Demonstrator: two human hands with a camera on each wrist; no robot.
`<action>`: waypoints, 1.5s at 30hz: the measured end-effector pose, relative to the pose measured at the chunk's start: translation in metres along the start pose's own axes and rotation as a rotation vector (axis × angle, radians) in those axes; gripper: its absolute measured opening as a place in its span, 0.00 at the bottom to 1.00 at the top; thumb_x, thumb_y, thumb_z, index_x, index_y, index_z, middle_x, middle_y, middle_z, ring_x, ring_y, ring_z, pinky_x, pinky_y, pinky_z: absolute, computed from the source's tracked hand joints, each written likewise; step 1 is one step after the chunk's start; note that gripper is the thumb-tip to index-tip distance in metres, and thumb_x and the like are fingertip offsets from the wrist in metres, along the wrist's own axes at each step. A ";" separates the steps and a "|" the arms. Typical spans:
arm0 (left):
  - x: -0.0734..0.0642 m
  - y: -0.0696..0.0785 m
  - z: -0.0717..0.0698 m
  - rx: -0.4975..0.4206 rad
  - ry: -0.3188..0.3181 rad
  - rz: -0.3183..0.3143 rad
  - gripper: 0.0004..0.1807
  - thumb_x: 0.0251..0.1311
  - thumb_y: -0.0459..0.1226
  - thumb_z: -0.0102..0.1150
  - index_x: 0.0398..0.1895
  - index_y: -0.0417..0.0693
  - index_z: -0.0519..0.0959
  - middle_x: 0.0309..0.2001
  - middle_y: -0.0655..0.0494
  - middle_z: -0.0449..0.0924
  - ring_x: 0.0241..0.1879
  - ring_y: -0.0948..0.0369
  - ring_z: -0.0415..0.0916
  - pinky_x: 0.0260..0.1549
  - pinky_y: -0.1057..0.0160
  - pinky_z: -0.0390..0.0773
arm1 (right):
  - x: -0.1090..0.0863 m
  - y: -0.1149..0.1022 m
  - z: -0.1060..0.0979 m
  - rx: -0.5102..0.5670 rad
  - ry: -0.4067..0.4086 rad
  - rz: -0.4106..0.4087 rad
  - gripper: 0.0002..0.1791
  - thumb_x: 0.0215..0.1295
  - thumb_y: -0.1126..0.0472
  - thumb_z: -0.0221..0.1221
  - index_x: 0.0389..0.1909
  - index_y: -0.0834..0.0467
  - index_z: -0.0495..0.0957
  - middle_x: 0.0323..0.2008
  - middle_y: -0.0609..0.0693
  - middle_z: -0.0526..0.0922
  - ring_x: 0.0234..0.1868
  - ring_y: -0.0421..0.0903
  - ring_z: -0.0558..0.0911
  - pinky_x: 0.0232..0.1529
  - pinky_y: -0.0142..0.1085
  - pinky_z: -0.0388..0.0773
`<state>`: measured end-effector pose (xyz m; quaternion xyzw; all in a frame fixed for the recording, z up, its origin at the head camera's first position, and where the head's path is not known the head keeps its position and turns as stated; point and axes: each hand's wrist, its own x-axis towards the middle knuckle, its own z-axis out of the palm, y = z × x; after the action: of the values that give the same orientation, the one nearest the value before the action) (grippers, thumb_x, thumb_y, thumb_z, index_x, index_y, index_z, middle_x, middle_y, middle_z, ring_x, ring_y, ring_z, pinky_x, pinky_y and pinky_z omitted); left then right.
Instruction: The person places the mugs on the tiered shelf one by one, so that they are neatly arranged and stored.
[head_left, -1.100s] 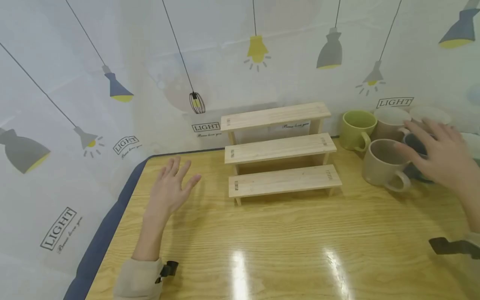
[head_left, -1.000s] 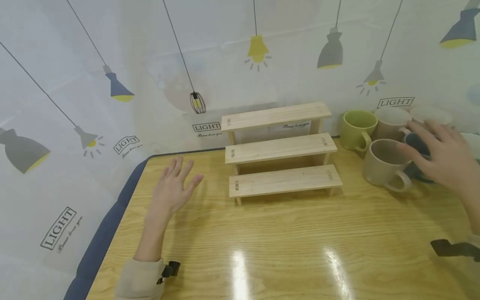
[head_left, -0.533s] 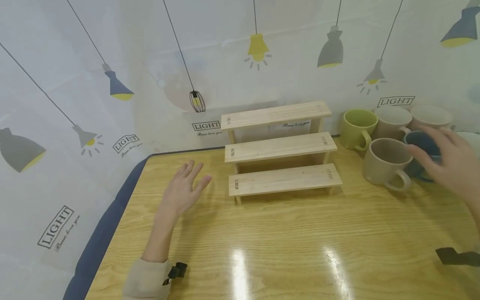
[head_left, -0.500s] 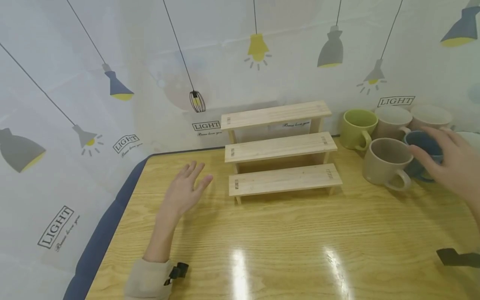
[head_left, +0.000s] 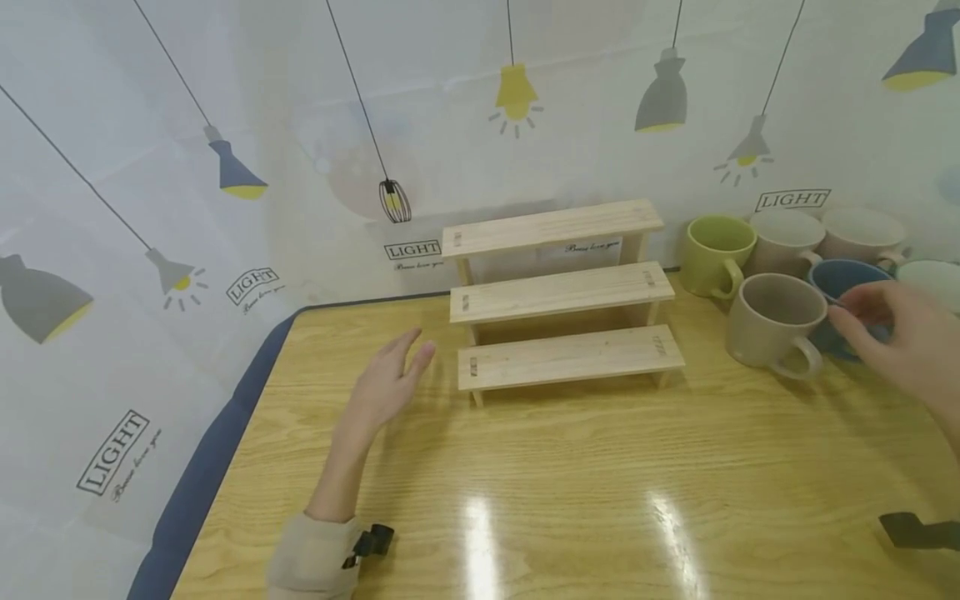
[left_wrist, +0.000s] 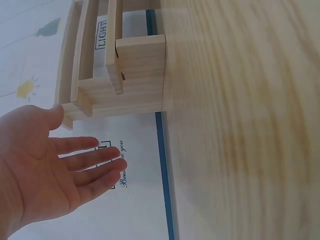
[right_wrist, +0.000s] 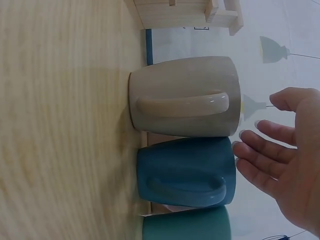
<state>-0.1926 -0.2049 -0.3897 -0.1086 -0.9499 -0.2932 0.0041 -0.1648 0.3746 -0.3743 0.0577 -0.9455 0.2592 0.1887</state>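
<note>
The left hand hung over the desk, just left of the rack, holding nothing, its fingers straight and slightly parted. To the right of the rack, the right hand was at the blue mug, its fingers loosely bent and apart from the thumb; whether they touched the rim could not be told. The grey mug stood between rack and blue mug. Just right of the rack was the green mug, then two pale mugs; the teal mug stood farthest from it.
</note>
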 end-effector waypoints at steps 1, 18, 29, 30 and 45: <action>0.001 0.001 0.001 -0.012 0.001 0.003 0.40 0.78 0.60 0.34 0.76 0.38 0.59 0.73 0.38 0.62 0.72 0.41 0.59 0.72 0.40 0.59 | -0.002 0.000 0.001 -0.004 -0.016 0.013 0.21 0.76 0.59 0.55 0.51 0.77 0.70 0.44 0.78 0.75 0.42 0.74 0.75 0.40 0.43 0.75; 0.016 0.012 0.025 -0.278 -0.027 -0.041 0.28 0.76 0.41 0.53 0.69 0.29 0.65 0.57 0.34 0.78 0.53 0.42 0.79 0.53 0.47 0.82 | -0.012 0.021 0.022 -0.017 -0.150 0.073 0.23 0.73 0.50 0.59 0.43 0.71 0.81 0.35 0.67 0.85 0.32 0.55 0.83 0.28 0.40 0.78; 0.019 0.018 0.035 -0.378 -0.096 -0.097 0.27 0.74 0.38 0.56 0.67 0.27 0.68 0.52 0.37 0.80 0.41 0.50 0.82 0.44 0.54 0.86 | -0.013 0.027 0.035 0.065 -0.202 0.087 0.21 0.76 0.51 0.55 0.41 0.66 0.85 0.37 0.64 0.86 0.36 0.37 0.82 0.31 0.30 0.74; 0.020 0.018 0.036 -0.385 -0.097 -0.099 0.27 0.74 0.38 0.56 0.67 0.27 0.68 0.51 0.38 0.80 0.40 0.52 0.82 0.43 0.54 0.86 | -0.014 0.026 0.035 0.081 -0.203 0.101 0.21 0.76 0.50 0.55 0.40 0.64 0.86 0.36 0.60 0.87 0.35 0.29 0.79 0.30 0.25 0.70; 0.023 0.020 0.040 -0.467 -0.135 -0.133 0.30 0.72 0.37 0.59 0.69 0.27 0.65 0.39 0.44 0.79 0.27 0.55 0.79 0.35 0.53 0.87 | -0.015 0.026 0.041 0.283 -0.281 0.264 0.25 0.76 0.45 0.55 0.30 0.61 0.84 0.27 0.41 0.84 0.33 0.37 0.70 0.29 0.29 0.63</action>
<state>-0.2087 -0.1620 -0.4100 -0.0631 -0.8594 -0.4966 -0.1041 -0.1697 0.3761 -0.4243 -0.0049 -0.9160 0.4010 0.0099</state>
